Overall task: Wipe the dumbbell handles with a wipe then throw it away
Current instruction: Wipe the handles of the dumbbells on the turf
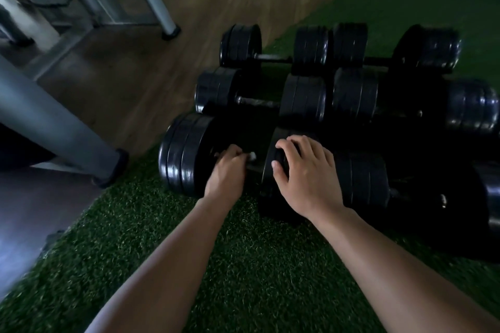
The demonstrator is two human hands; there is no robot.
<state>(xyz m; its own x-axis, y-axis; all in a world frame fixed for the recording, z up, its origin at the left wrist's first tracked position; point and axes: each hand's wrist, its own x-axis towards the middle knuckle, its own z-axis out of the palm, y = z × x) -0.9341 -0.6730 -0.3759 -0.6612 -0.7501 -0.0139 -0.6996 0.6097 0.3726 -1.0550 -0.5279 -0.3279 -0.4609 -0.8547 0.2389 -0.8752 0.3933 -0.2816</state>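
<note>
White wipe (pixel 252 155) in L hand (pixel 226 174), on dumbbell (pixel 186 154).

No lettering, number, brand or sign can be read. The plates of the dumbbells (pixel 189 151) are seen only as plain black in the dim light, and no marking is made out on them. The grey machine frame (pixel 54 121) is blurred, and nothing legible is shown on it.
</note>
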